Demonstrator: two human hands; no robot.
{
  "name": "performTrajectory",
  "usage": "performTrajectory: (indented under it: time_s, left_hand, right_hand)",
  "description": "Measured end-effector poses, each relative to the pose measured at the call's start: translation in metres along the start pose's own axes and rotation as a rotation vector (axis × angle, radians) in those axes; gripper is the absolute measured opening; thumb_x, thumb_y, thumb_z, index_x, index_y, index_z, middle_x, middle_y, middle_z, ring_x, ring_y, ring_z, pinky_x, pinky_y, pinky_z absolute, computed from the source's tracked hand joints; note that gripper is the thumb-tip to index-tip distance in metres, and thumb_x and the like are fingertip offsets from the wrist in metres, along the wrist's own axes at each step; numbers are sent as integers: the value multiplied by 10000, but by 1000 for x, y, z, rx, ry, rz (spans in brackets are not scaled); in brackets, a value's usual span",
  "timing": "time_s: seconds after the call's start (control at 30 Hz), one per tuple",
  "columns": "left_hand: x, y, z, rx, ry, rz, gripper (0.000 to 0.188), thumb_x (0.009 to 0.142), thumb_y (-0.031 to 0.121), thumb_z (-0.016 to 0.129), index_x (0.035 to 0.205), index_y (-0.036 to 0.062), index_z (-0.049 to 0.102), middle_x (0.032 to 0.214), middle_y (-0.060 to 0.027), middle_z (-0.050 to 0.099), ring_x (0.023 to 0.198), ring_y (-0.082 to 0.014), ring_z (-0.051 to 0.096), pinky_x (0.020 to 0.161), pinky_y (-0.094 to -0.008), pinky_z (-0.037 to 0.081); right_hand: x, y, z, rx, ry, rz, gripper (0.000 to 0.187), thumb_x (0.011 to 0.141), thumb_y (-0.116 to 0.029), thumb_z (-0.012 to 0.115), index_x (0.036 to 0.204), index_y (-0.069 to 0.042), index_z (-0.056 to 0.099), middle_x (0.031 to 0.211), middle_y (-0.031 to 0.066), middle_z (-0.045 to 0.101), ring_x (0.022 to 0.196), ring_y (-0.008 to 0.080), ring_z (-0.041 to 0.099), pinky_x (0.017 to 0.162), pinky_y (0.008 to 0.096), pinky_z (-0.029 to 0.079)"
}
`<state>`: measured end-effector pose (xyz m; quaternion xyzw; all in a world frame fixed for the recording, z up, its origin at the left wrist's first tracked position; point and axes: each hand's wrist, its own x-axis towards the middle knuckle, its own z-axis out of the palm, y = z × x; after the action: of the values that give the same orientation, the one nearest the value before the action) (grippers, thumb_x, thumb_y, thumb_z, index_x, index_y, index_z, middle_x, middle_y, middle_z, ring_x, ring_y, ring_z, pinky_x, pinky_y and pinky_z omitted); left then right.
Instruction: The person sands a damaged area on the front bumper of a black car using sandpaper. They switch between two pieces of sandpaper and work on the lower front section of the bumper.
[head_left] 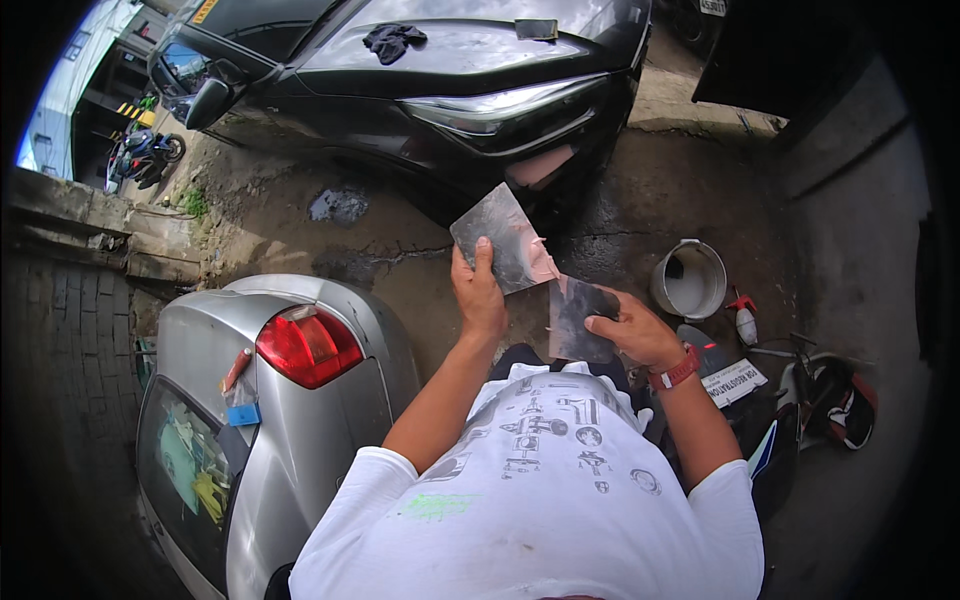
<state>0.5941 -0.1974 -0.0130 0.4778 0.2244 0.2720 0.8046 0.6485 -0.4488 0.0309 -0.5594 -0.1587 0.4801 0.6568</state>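
My left hand (480, 292) grips a flat grey plate (490, 240), its thumb lying on top. Soft pink putty (541, 262) clings to the plate's right corner. Closed on a darker, thin flat spreader (578, 322) is my right hand (640, 332), with a pink smear along the spreader's upper edge. The spreader's upper left corner meets the putty corner of the plate. Both are held in front of my shirt. Beyond them, a pink patch (540, 166) shows on the front bumper of the black car (370, 120).
A silver car (350, 410) stands close on my left. To the right are a bucket (690, 282), a bottle with a red top (744, 318) and a motorcycle (800, 395). On the black car's hood lie a dark cloth (394, 42) and a small dark pad (537, 29).
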Motion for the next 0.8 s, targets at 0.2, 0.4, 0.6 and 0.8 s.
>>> performTrajectory:
  time_s: [0.2, 0.4, 0.6, 0.8]
  left_hand:
    - [-24, -6, 44, 47, -545, -621, 374, 1135, 270, 679, 1422, 35, 632, 1250, -43, 751, 1089, -121, 739, 969, -316, 612]
    - [-35, -22, 70, -155, -166, -416, 367, 1116, 275, 720, 1428, 103, 632, 1319, -38, 733, 1155, -120, 723, 973, -335, 615]
    - [-61, -41, 91, 367, -89, 39, 522, 1086, 263, 765, 1508, 86, 514, 1345, -82, 702, 1218, -185, 681, 1099, -362, 528]
    - [-90, -37, 112, 591, -428, 221, 615, 1140, 265, 683, 1642, 91, 372, 1444, -211, 668, 1348, -246, 639, 1162, -429, 496]
  right_hand:
    - [-21, -10, -81, 334, 316, -373, 450, 1014, -69, 775, 1428, -10, 609, 1329, 73, 742, 1187, 172, 714, 1096, 338, 549]
    - [-24, 42, -120, 204, 384, -201, 456, 1021, -50, 778, 1438, -24, 594, 1361, 79, 730, 1208, 189, 714, 1083, 378, 569]
    - [0, 65, -103, 641, 621, -283, 508, 1057, -143, 773, 1510, -21, 577, 1402, 106, 710, 1240, 243, 710, 1095, 407, 564]
    - [17, 53, -89, 707, 612, -315, 532, 1066, -160, 769, 1535, -25, 556, 1431, 109, 698, 1284, 255, 698, 1127, 408, 550]
